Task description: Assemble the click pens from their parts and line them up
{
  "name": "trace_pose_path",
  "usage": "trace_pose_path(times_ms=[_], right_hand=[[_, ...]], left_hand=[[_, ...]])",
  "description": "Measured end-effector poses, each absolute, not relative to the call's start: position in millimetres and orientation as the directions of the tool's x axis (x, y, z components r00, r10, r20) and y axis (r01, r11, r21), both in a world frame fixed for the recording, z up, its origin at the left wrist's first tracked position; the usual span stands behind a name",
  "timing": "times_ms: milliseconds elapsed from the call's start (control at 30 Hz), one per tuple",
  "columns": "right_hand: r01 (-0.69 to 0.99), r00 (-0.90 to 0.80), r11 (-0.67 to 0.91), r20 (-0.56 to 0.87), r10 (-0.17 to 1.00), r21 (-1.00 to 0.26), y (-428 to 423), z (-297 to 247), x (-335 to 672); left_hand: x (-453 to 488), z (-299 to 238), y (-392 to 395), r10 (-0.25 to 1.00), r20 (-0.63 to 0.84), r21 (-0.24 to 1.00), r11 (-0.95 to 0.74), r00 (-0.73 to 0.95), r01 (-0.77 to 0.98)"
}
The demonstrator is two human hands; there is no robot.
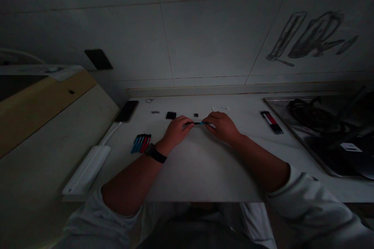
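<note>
My left hand point(179, 127) and my right hand point(222, 127) meet over the middle of the white counter. Between them they hold a thin pen point(201, 123), black with a blue section, lying level. The fingers of both hands pinch its ends, hiding them. Beside my left wrist lies a row of blue and red pen barrels point(141, 143). Beyond my left hand sit a cluster of short black pieces point(171, 115) and a row of small springs or similar parts point(155, 112). Tiny dark pieces point(196, 115) lie just past the pen, and small white pieces point(214, 109) beyond my right hand.
Red and black pens point(271, 122) lie together at right, near a stove top point(321, 136). On the left are a phone point(127, 111), a white power strip point(87, 169) with its cable, and a slanted cabinet side point(58, 128). A tiled wall point(204, 39) closes the back.
</note>
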State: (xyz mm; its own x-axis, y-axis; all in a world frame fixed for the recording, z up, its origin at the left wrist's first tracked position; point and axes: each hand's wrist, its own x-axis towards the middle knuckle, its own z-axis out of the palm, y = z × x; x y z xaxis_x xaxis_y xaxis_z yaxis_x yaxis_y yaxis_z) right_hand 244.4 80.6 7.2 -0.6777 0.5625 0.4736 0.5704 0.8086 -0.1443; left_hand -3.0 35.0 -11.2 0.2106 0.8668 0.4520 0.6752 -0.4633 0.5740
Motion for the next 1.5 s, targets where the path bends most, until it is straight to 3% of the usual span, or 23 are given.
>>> trace_pose_path(times_ms=[467, 800, 1067, 1300, 1500], right_hand=[[0.506, -0.700, 0.857, 0.534, 0.474, -0.098, 79.6, 7.1, 243.6], [0.496, -0.685, 0.850, 0.522, 0.508, -0.178, 81.0, 8.5, 243.7], [0.482, -0.699, 0.861, 0.521, 0.490, -0.164, 79.9, 9.8, 245.1], [0.478, -0.694, 0.860, 0.522, 0.496, -0.181, 81.3, 9.7, 244.5], [0.480, -0.701, 0.864, 0.524, 0.484, -0.156, 80.3, 10.7, 244.5]], left_hand=[[-0.4, -9.2, 32.3, 0.905, 0.345, 0.605, -0.416, 0.247, 0.679], [-4.7, -14.7, 34.4, 0.862, 0.460, 0.652, -0.490, 0.212, 0.579], [-6.4, -11.1, 34.8, 0.844, 0.426, 0.606, -0.534, 0.326, 0.590], [-6.3, -10.8, 33.2, 0.864, 0.438, 0.635, -0.492, 0.246, 0.595], [-5.8, -11.1, 36.1, 0.860, 0.408, 0.645, -0.509, 0.307, 0.570]])
